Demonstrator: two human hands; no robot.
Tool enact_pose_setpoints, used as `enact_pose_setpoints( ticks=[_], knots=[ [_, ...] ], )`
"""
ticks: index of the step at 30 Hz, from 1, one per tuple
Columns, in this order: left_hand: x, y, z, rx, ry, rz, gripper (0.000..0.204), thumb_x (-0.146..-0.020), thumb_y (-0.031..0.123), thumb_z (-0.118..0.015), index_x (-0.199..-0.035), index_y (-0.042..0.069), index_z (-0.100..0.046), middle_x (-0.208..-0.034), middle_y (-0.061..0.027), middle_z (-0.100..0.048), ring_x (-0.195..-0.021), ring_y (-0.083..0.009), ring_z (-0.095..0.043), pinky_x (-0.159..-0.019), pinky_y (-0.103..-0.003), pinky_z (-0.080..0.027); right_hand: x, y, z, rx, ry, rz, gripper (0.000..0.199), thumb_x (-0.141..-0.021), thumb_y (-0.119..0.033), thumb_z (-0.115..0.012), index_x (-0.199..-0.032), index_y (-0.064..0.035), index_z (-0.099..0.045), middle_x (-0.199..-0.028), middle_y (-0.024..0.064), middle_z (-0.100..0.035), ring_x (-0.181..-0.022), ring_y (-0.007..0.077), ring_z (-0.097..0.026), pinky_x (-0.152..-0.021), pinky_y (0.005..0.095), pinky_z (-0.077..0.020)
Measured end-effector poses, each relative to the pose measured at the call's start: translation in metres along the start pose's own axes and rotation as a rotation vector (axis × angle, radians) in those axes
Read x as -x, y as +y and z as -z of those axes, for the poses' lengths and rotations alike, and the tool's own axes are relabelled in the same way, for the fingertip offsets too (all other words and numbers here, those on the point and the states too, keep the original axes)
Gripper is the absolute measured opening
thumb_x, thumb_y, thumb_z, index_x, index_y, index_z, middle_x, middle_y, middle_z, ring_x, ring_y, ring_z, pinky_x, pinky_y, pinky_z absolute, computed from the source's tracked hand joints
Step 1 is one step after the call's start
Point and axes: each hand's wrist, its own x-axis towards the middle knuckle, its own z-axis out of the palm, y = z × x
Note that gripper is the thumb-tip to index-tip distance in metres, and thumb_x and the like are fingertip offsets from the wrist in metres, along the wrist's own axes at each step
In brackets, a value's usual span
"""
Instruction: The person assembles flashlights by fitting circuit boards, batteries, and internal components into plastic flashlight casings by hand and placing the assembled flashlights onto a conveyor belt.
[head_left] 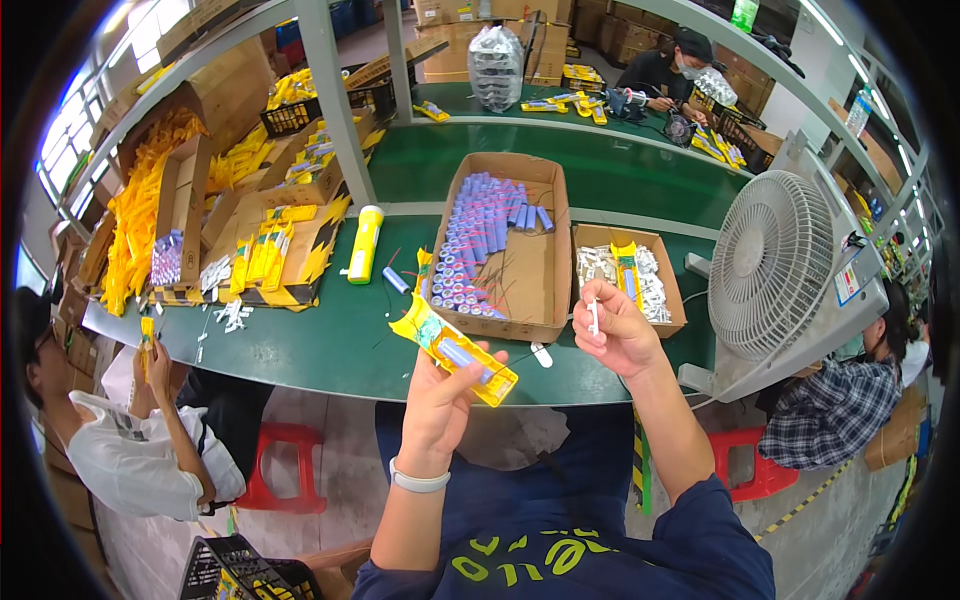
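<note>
Fingers, left: the left hand (pixel 440 395) is wrapped around one end of a yellow casing (pixel 455 350), which carries a blue cylindrical cell (pixel 458 353); the casing is lifted just above the near edge of the green surface (pixel 330 340)
Fingers, right: the right hand (pixel 618 335) pinches a small white piece (pixel 594 316) upright between thumb and forefinger; the other fingers are curled in
Handling: the casing looks like light, stiff plastic, open along one face, so a grip across its side edges seems safest; the white piece looks tiny and easy to drop, best held by its tips
Ahead: a large cardboard box (pixel 540 290) of blue cells with thin wires lies on the surface; a smaller box (pixel 668 290) of white parts is just right of it
Left of the boxes: a yellow torch body (pixel 365 243); a loose cell (pixel 396 280)
Right: a white fan (pixel 775 265)
Others: seated people work at both sides and at the far bench
</note>
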Motion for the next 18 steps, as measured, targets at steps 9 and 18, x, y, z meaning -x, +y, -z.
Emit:
enact_pose_setpoints(
  ticks=[9, 18],
  knots=[
    [0.001, 0.004, -0.006, -0.155, 0.094, -0.282, 0.058, -0.082, -0.009, -0.066, -0.129, 0.006, -0.036, -0.118, -0.0179, -0.057, -0.109, -0.0354, -0.063, -0.092, -0.046, -0.054, 0.03, 0.02, -0.068, 0.415, 0.249, 0.12, 0.012, -0.089, 0.001, -0.065, -0.098, 0.0013, -0.057, -0.086, 0.0153, -0.068, -0.06, 0.0161, -0.065, -0.044, 0.0249, -0.0504],
    [0.006, 0.002, -0.018, -0.231, 0.09, -0.399, 0.07, -0.082, -0.012, -0.065, -0.136, 0.007, -0.025, -0.12, -0.0159, -0.052, -0.113, -0.0299, -0.06, -0.096, -0.042, -0.052, 0.082, 0.058, -0.12, 1.173, 0.378, 0.276, 0.015, -0.088, 0.005, -0.062, -0.103, 0.0022, -0.065, -0.086, 0.0144, -0.071, -0.063, 0.0129, -0.069, -0.047, 0.0214, -0.0514]
  ],
)
